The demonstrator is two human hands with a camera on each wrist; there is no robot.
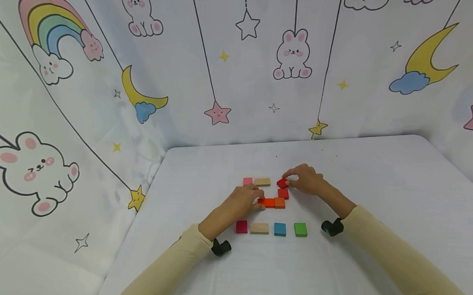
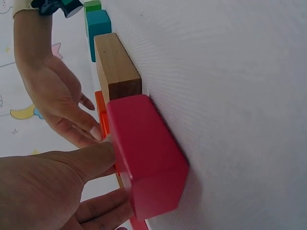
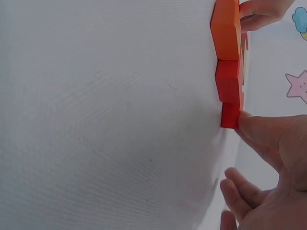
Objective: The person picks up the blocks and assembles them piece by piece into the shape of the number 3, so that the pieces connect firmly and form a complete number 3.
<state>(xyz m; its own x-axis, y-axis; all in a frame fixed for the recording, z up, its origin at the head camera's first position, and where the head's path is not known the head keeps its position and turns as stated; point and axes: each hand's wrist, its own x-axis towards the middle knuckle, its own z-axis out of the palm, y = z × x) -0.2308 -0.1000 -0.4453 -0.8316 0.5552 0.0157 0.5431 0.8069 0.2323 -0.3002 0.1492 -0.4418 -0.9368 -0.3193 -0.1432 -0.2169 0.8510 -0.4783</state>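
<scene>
My right hand (image 1: 307, 180) pinches a red block (image 1: 282, 183) between thumb and forefinger at the top of a short column of blocks. Just below it lies another red block (image 1: 283, 193), and under that an orange block (image 1: 279, 203). At the left end of the orange block, an orange-red block (image 1: 268, 203) lies against it. Thumb and fingers of my left hand (image 1: 238, 205) hold the orange-red block's left end, which they partly hide. In the right wrist view the orange block (image 3: 226, 31) and the red block (image 3: 229, 79) touch end to end.
Nearer me runs a spaced row: a crimson block (image 1: 242, 227), a wooden block (image 1: 259, 228), a blue block (image 1: 280, 229) and a green block (image 1: 300, 229). Behind my left hand are a pink block (image 1: 248, 181) and a wooden plank (image 1: 262, 182). All lie on a white-covered table (image 1: 362, 170).
</scene>
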